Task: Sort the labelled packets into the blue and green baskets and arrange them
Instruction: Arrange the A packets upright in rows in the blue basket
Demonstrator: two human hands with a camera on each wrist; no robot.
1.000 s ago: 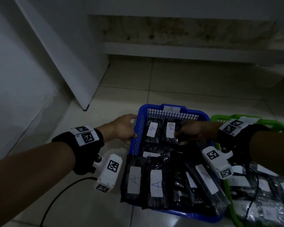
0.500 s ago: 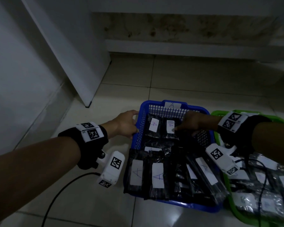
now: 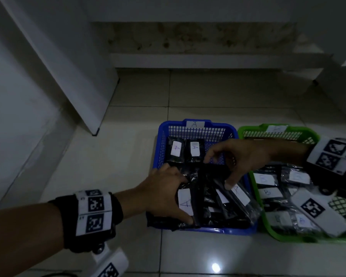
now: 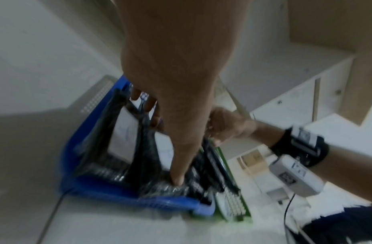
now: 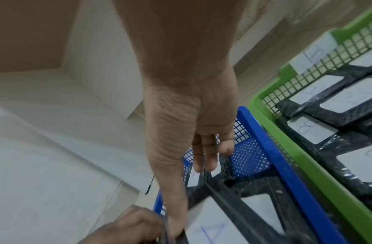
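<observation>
Storeroom corner; tiled floor (image 3: pixel 208 92)

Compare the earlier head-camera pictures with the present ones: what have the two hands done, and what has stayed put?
The left hand left the blue basket's outer left wall and now grips the packets in the near row. The right hand drew back from the two far packets and now holds a black packet mid-basket. Those two far packets, both baskets and the green basket's B packets stayed put.

The blue basket (image 3: pixel 196 129), tagged A, sits on the floor touching the green basket (image 3: pixel 276 134), tagged B. Black packets (image 3: pixel 208 196) with white A labels fill the blue one; B-labelled packets (image 3: pixel 268 182) lie flat in the green.
</observation>
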